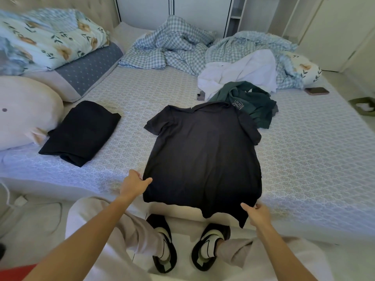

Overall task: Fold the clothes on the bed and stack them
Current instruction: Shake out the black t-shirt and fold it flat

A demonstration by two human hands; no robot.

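Note:
A dark grey T-shirt [203,155] lies spread flat on the bed [304,159], collar away from me, its hem hanging over the near edge. My left hand [133,184] pinches the hem's left corner, thumb on top. My right hand [256,214] pinches the hem's right corner. A folded black garment [81,132] rests on the bed to the left. Behind the T-shirt lie a crumpled dark green garment [251,104] and a rumpled white one [243,74].
Checked bedding [178,49] is bunched at the far side. Floral pillows [46,41] and a cream cushion [24,112] sit at the left. A phone [317,91] lies at the bed's right edge. My feet in dark slippers [164,244] stand on the floor.

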